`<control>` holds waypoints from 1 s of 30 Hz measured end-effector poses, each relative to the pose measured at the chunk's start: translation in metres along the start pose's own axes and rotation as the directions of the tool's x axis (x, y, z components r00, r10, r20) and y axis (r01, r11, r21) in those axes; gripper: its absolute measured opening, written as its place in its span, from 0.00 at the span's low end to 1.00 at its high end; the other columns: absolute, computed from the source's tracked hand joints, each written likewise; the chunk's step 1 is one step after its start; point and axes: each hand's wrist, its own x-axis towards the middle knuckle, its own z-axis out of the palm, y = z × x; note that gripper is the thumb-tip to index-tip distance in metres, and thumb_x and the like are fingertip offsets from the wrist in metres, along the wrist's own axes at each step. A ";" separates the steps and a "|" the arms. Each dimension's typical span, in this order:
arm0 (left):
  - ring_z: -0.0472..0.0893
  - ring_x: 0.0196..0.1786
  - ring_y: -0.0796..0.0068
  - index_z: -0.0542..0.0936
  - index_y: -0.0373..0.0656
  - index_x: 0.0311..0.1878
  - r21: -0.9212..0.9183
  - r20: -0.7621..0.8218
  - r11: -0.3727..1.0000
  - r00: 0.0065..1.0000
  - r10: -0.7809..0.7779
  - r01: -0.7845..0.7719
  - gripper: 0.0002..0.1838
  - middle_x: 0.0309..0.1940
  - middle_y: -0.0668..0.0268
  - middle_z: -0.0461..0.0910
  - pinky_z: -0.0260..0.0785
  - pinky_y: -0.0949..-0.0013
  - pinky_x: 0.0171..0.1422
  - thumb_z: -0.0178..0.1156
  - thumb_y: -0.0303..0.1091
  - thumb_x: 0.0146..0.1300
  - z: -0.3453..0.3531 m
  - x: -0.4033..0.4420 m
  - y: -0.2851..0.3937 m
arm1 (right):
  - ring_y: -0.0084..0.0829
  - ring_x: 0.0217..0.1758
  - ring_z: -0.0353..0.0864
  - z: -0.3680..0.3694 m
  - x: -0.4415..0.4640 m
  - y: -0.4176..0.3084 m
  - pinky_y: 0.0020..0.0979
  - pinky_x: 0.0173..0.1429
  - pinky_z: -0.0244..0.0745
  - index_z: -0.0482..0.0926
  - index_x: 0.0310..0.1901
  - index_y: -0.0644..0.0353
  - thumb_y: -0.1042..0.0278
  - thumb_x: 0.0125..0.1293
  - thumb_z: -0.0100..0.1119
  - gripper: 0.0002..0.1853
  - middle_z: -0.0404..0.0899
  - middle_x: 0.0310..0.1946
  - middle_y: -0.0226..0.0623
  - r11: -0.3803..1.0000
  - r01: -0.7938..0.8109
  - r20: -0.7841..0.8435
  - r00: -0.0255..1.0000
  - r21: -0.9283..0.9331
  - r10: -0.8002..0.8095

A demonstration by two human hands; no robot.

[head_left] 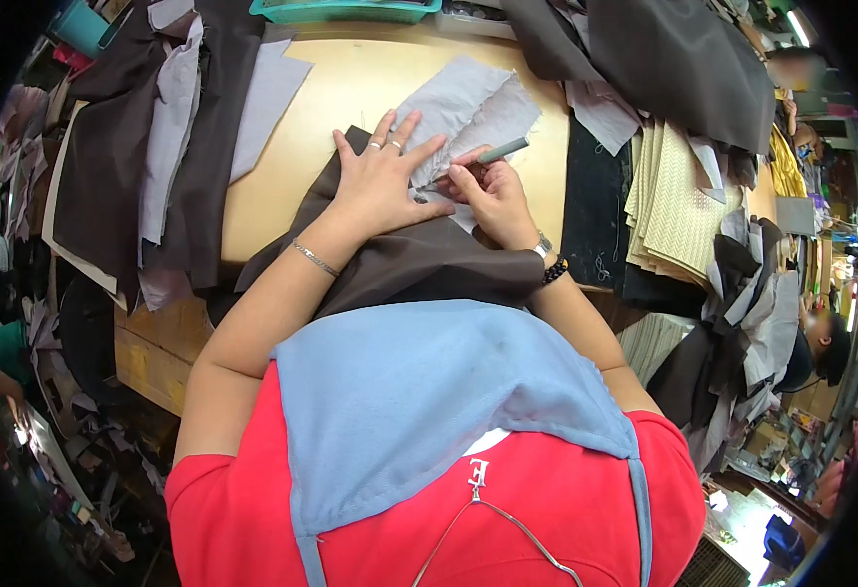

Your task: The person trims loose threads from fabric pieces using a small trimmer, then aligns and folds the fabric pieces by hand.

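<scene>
My left hand (382, 184) lies flat with its fingers spread over a piece of light grey fabric (492, 110) and dark brown fabric (419, 262). The brown fabric drapes from the table's near edge towards my body. In my right hand (495, 201) is a grey-green pen (503, 151), slanted with its rear end up to the right. My right fingers pinch it just beside the left hand, low over the grey fabric. The pen's tip is hidden by the fingers.
Dark brown and grey cloth pieces (106, 166) hang over the table's left side. More dark fabric (683, 68) lies at the back right, near a stack of cream textured sheets (678, 196). A teal tray (346, 10) stands at the far edge. Other people are at both sides.
</scene>
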 end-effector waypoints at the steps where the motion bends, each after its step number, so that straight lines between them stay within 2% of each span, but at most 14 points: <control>1: 0.49 0.81 0.55 0.66 0.71 0.73 -0.002 -0.004 1.000 1.000 0.001 -0.001 0.49 0.79 0.66 0.53 0.37 0.14 0.66 0.64 0.75 0.45 0.000 0.000 0.000 | 0.25 0.42 0.84 0.001 -0.001 0.001 0.25 0.47 0.79 0.74 0.47 0.65 0.73 0.72 0.56 0.07 0.83 0.40 0.38 0.999 0.041 -0.007 0.999 0.004 -0.041; 3: 0.49 0.81 0.55 0.66 0.71 0.72 -0.009 -0.013 1.000 1.000 0.000 0.000 0.49 0.78 0.66 0.53 0.37 0.14 0.66 0.64 0.75 0.45 0.001 0.000 -0.001 | 0.26 0.43 0.84 0.003 -0.003 0.006 0.26 0.49 0.80 0.74 0.47 0.66 0.73 0.72 0.56 0.06 0.83 0.40 0.39 0.993 0.121 -0.020 0.992 0.012 -0.121; 6: 0.49 0.80 0.55 0.67 0.70 0.72 -0.022 -0.034 1.000 0.999 0.006 -0.007 0.49 0.78 0.64 0.54 0.36 0.14 0.66 0.64 0.75 0.45 0.004 0.000 -0.001 | 0.27 0.44 0.84 0.008 -0.005 0.007 0.27 0.50 0.80 0.75 0.46 0.66 0.74 0.72 0.56 0.06 0.83 0.40 0.39 0.990 0.116 -0.066 0.990 -0.081 -0.121; 9: 0.50 0.80 0.54 0.69 0.68 0.71 -0.034 -0.063 0.999 0.998 0.017 -0.019 0.49 0.78 0.61 0.55 0.35 0.14 0.66 0.63 0.75 0.44 0.007 0.000 -0.002 | 0.27 0.45 0.84 0.008 -0.004 0.004 0.27 0.50 0.80 0.75 0.45 0.67 0.74 0.72 0.57 0.06 0.83 0.40 0.39 0.997 0.031 -0.055 0.998 0.071 -0.027; 15: 0.50 0.80 0.54 0.69 0.69 0.71 -0.030 -0.065 0.999 0.998 0.016 -0.018 0.49 0.78 0.62 0.55 0.36 0.13 0.65 0.63 0.76 0.44 0.007 0.000 -0.002 | 0.26 0.44 0.85 0.011 -0.002 0.006 0.27 0.49 0.80 0.75 0.46 0.66 0.72 0.72 0.58 0.07 0.83 0.39 0.39 0.996 0.076 -0.031 0.997 0.040 -0.075; 18: 0.50 0.80 0.55 0.69 0.69 0.71 -0.030 -0.062 0.999 0.998 0.021 -0.023 0.49 0.78 0.63 0.55 0.36 0.13 0.65 0.64 0.75 0.44 0.007 -0.001 -0.003 | 0.25 0.42 0.84 0.002 -0.003 -0.004 0.26 0.47 0.79 0.74 0.47 0.65 0.71 0.72 0.58 0.08 0.83 0.40 0.38 0.994 -0.019 0.010 1.000 0.105 0.018; 21: 0.50 0.80 0.55 0.68 0.70 0.71 -0.009 -0.038 1.000 0.999 0.021 -0.021 0.49 0.78 0.64 0.54 0.37 0.13 0.66 0.64 0.75 0.44 0.006 0.001 -0.003 | 0.23 0.40 0.83 -0.012 -0.001 -0.001 0.25 0.46 0.78 0.75 0.48 0.63 0.70 0.72 0.58 0.08 0.83 0.40 0.35 0.980 -0.065 0.186 0.982 0.188 0.029; 24: 0.49 0.80 0.55 0.66 0.71 0.73 0.018 0.003 1.000 1.000 0.003 -0.003 0.49 0.79 0.67 0.53 0.37 0.14 0.67 0.65 0.74 0.45 0.003 0.001 -0.002 | 0.22 0.40 0.82 0.002 -0.014 0.003 0.25 0.45 0.76 0.74 0.48 0.62 0.70 0.72 0.58 0.08 0.82 0.40 0.33 0.976 -0.068 0.276 0.961 0.209 0.008; 26: 0.49 0.80 0.55 0.66 0.71 0.73 -0.006 -0.003 1.000 1.000 -0.006 0.006 0.49 0.79 0.66 0.53 0.37 0.14 0.67 0.65 0.73 0.45 0.001 0.000 0.000 | 0.23 0.40 0.83 0.004 -0.012 -0.002 0.25 0.45 0.78 0.74 0.48 0.60 0.68 0.72 0.58 0.08 0.82 0.39 0.34 0.977 -0.022 0.072 0.997 0.214 0.007; 28: 0.49 0.80 0.55 0.66 0.71 0.73 -0.016 -0.013 1.000 1.000 -0.002 0.002 0.49 0.79 0.66 0.53 0.36 0.14 0.67 0.65 0.73 0.46 0.002 -0.001 -0.001 | 0.24 0.41 0.84 0.006 -0.013 -0.006 0.25 0.46 0.80 0.74 0.48 0.59 0.67 0.73 0.58 0.08 0.83 0.39 0.36 0.976 0.028 -0.147 0.989 0.217 0.005; 30: 0.50 0.80 0.54 0.67 0.70 0.72 -0.034 -0.028 0.999 1.000 0.011 -0.012 0.48 0.78 0.65 0.54 0.36 0.14 0.67 0.65 0.72 0.45 0.003 0.000 0.000 | 0.25 0.42 0.84 0.007 -0.011 0.000 0.25 0.45 0.82 0.73 0.49 0.57 0.68 0.74 0.57 0.07 0.83 0.40 0.37 0.987 0.055 -0.140 0.990 0.149 -0.034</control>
